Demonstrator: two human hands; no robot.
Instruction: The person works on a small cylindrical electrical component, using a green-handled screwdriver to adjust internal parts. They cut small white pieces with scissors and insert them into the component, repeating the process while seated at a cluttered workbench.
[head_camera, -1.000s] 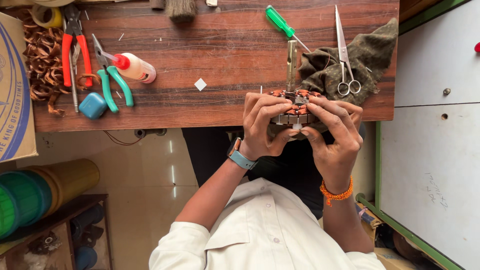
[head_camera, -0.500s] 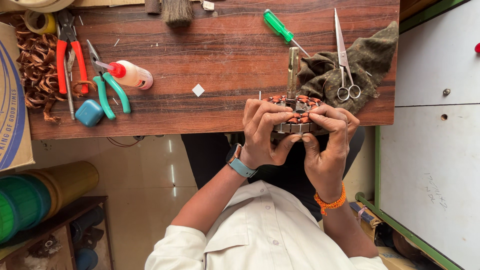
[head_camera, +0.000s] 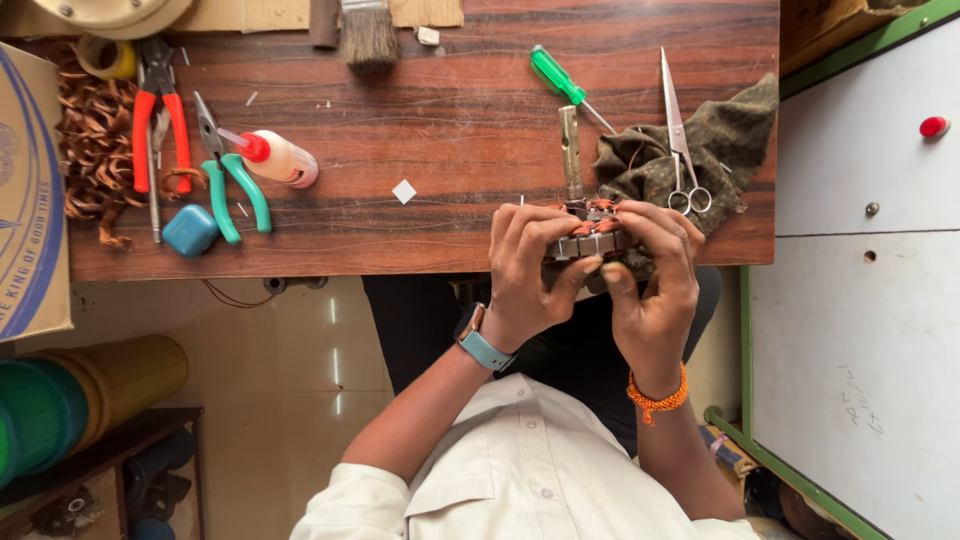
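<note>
A: So, where is the motor armature (head_camera: 592, 240) now?

B: At the near edge of the wooden table (head_camera: 450, 100), held between both hands. The left hand (head_camera: 530, 270) grips it from the left side, fingers curled over the top, thumb under. The right hand (head_camera: 655, 285) is clamped on it from the right side, thumb pressing near the middle of the front. Both hands are closed around it, fingertips nearly meeting on top.

A: And which way does it point?

B: Its long axis runs away from the person, approx. straight across the table. The metal shaft (head_camera: 571, 150) sticks out on the far side and points to the back of the table. The body w/ copper windings and grey metal segments is at the near end, mostly covered by fingers. The near end of the shaft I cannot see.

A: What lies around it?

B: Just to the right, a dark cloth (head_camera: 700, 140) w/ scissors (head_camera: 680, 130) on it, blades pointing away. A green screwdriver (head_camera: 562, 82) lies beside the shaft tip, slanted. On the left part: teal pliers (head_camera: 235, 180), red pliers (head_camera: 160, 110), a small bottle w/ red cap (head_camera: 280, 158), a small blue block (head_camera: 190, 230), a pile of copper wire scraps (head_camera: 85, 140). A brush (head_camera: 370, 35) is at the far edge. A cardboard box (head_camera: 30, 200) stands at the left end.
</note>
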